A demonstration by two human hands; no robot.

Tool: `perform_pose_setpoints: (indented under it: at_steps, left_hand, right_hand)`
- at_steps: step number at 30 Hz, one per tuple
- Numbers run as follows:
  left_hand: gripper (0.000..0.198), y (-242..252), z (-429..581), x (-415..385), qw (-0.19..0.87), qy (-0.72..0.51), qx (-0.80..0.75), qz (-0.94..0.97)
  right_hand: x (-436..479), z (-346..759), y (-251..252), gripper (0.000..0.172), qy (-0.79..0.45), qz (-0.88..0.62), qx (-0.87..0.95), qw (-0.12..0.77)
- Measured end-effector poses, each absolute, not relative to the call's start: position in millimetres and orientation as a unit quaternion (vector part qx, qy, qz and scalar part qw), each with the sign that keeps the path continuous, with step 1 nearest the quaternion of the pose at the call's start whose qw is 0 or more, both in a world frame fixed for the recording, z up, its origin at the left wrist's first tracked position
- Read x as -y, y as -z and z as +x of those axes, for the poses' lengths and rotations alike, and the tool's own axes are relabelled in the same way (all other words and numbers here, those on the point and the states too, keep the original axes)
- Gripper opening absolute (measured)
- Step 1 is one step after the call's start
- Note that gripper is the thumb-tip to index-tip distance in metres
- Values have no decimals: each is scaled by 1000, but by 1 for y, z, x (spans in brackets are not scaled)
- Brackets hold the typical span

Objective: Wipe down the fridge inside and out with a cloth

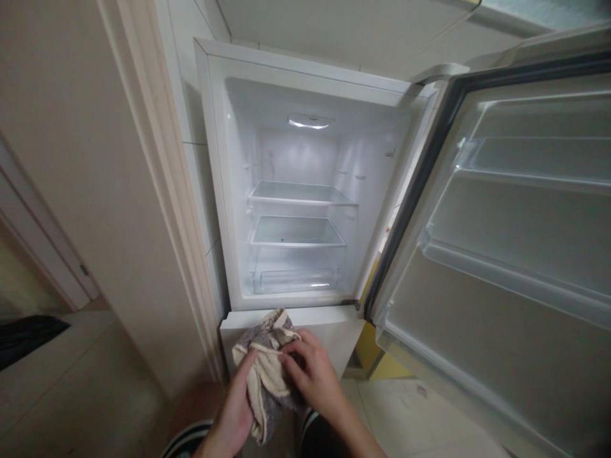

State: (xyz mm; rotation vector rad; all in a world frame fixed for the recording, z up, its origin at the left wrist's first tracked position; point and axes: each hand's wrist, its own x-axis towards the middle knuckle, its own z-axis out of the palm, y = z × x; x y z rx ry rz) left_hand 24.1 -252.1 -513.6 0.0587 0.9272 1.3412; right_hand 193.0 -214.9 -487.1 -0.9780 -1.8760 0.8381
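Observation:
A crumpled cloth (270, 375), grey with cream-coloured edges, hangs between my two hands in front of the fridge's lower door. My left hand (233, 407) grips it from the left, with the thumb lying on top. On the other side my right hand (312, 372) pinches a fold of it between thumb and fingers. Behind the cloth stands a white fridge (217, 191) with its upper compartment open. Inside are two glass shelves (300, 193) and a clear drawer (296, 281) at the bottom.
The fridge door (501, 242) is swung wide to the right, with clear door racks (515, 277) on its inner side. A pale door frame (162, 178) rises close on the left. Yellow cabinet panels (389, 367) show below the door. A dark bag-like thing (31, 337) lies at far left.

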Motion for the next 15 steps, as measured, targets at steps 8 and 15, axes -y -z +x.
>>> perform_pose_setpoints:
  at_steps: [8,15]
  left_hand:
    - [76,510,13,261,662,-584,-465,65]
    - [64,492,-18,259,628,-580,-514,73]
  right_hand:
    - [204,195,515,44,-423,-469,530,566]
    - [198,197,541,52,-564,-434,394,582]
